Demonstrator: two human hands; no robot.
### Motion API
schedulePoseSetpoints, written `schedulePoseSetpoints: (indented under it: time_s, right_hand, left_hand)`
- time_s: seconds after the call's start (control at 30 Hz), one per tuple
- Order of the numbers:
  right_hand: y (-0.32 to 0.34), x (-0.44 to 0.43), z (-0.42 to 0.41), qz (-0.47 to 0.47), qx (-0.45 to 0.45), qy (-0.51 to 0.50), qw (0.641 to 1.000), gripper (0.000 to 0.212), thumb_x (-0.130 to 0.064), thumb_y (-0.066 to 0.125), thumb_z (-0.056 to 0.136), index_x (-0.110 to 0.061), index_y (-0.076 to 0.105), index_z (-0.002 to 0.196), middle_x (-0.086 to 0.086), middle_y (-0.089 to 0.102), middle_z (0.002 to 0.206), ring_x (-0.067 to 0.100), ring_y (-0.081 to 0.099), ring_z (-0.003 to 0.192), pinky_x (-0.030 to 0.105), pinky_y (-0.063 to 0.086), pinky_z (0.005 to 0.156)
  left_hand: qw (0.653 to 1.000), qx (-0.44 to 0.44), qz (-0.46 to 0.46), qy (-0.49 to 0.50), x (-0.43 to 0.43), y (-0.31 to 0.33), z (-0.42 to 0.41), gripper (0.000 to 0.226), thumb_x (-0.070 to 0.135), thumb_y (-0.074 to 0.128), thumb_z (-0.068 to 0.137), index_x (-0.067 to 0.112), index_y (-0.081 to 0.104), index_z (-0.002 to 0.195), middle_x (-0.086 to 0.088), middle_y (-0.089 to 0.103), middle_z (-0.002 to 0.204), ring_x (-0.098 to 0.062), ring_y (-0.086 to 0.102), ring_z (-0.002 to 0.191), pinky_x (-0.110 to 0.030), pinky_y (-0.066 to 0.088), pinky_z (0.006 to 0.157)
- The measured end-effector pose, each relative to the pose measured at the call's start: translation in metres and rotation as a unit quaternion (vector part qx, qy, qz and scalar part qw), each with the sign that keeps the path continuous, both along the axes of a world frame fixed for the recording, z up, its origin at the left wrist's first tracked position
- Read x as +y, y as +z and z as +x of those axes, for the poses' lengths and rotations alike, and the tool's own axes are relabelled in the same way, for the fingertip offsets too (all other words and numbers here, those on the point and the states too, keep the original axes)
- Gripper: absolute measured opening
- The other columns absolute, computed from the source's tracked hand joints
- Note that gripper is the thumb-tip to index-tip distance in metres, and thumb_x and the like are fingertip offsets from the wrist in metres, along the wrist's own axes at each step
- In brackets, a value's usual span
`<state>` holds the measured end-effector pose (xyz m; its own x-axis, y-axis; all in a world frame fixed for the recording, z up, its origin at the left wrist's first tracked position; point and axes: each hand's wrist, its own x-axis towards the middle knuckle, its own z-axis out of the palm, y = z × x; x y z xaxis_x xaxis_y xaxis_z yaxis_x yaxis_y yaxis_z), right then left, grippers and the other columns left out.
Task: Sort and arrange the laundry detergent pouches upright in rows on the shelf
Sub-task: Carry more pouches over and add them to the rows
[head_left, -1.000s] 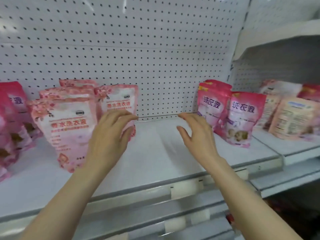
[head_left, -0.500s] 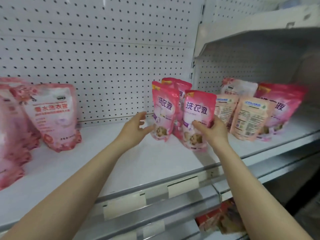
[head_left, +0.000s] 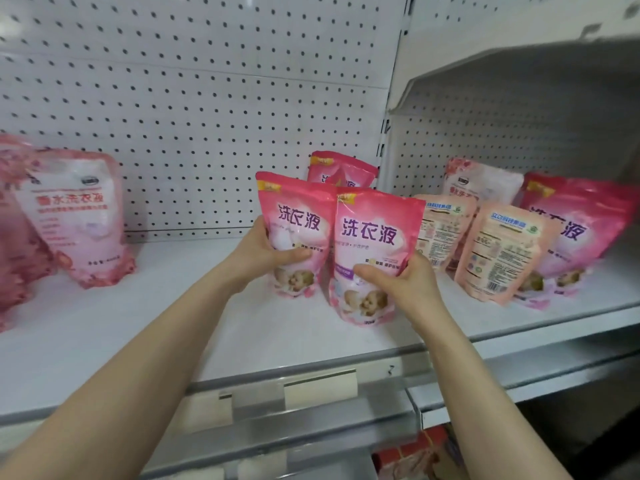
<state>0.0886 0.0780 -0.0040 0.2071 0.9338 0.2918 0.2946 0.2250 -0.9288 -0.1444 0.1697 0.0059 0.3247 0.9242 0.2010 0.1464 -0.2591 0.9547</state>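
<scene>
Left hand (head_left: 263, 252) gripping left pouch (head_left: 298, 216), right hand (head_left: 405, 282) gripping right pouch (head_left: 374, 230), both pink, upright, side by side on white shelf (head_left: 173, 323), rear pouch (head_left: 341, 171) behind, pale pouch (head_left: 76, 216) far left, peach pouches (head_left: 498, 251) to the right, pegboard (head_left: 207, 116) at back

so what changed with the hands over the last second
Both hands moved right. The left hand now grips the left pink pouch, the right hand the front pink pouch. The pale pouch stayed standing.
</scene>
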Motion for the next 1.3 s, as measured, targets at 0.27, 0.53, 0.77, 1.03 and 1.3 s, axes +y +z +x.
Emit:
schedulePoseSetpoints:
  time_s: [0.27, 0.53, 0.77, 1.03, 1.3]
  right_hand:
    - [-0.008, 0.008, -0.009, 0.024, 0.041, 0.014, 0.999, 0.027, -0.011, 0.08, 0.079, -0.023, 0.072, 0.102, -0.005, 0.077, 0.097, 0.011, 0.074, 0.09, 0.039, 0.059, 0.084]
    - [-0.002, 0.003, -0.038, 0.042, 0.085, 0.046, 0.994, 0.032, -0.01, 0.081, 0.076, -0.023, 0.069, 0.103, -0.007, 0.077, 0.093, 0.01, 0.075, 0.083, 0.029, 0.062, 0.072]
    - [0.015, -0.001, -0.125, 0.068, 0.118, 0.122, 0.983, 0.031, -0.012, 0.08, 0.078, -0.022, 0.07, 0.105, -0.007, 0.077, 0.099, 0.013, 0.074, 0.093, 0.031, 0.058, 0.08]
    - [0.015, -0.032, -0.266, 0.05, 0.16, 0.171, 0.971, 0.029, -0.009, 0.078, 0.08, -0.016, 0.069, 0.107, -0.001, 0.078, 0.097, 0.021, 0.075, 0.088, 0.043, 0.061, 0.078]
    - [0.003, -0.069, -0.396, 0.047, 0.185, 0.186, 0.964, 0.028, -0.005, 0.078, 0.08, -0.013, 0.07, 0.106, 0.0, 0.078, 0.096, 0.019, 0.075, 0.089, 0.044, 0.061, 0.081]
  left_hand:
    - [0.999, -0.018, 0.0, 0.041, -0.039, -0.011, -0.015, 0.047, 0.021, 0.079, 0.077, 0.022, 0.057, 0.118, 0.003, 0.072, 0.108, -0.016, 0.069, 0.099, -0.036, 0.056, 0.088]
    - [0.966, -0.109, 0.041, 0.229, -0.078, -0.013, -0.031, 0.039, 0.013, 0.078, 0.077, 0.023, 0.059, 0.11, 0.004, 0.073, 0.099, -0.01, 0.071, 0.088, -0.03, 0.058, 0.078]
    - [0.92, -0.176, 0.073, 0.342, -0.128, 0.0, -0.115, 0.038, 0.013, 0.077, 0.078, 0.018, 0.063, 0.113, 0.002, 0.075, 0.099, -0.016, 0.072, 0.089, -0.036, 0.058, 0.08]
    - [0.896, -0.145, 0.096, 0.409, -0.194, 0.002, -0.256, 0.038, 0.012, 0.076, 0.078, 0.014, 0.062, 0.113, 0.001, 0.074, 0.1, -0.011, 0.072, 0.086, -0.025, 0.059, 0.073]
    - [0.859, -0.191, 0.097, 0.466, -0.244, -0.01, -0.399, 0.036, 0.008, 0.072, 0.081, 0.014, 0.061, 0.115, 0.003, 0.073, 0.101, -0.013, 0.072, 0.089, -0.025, 0.059, 0.072]
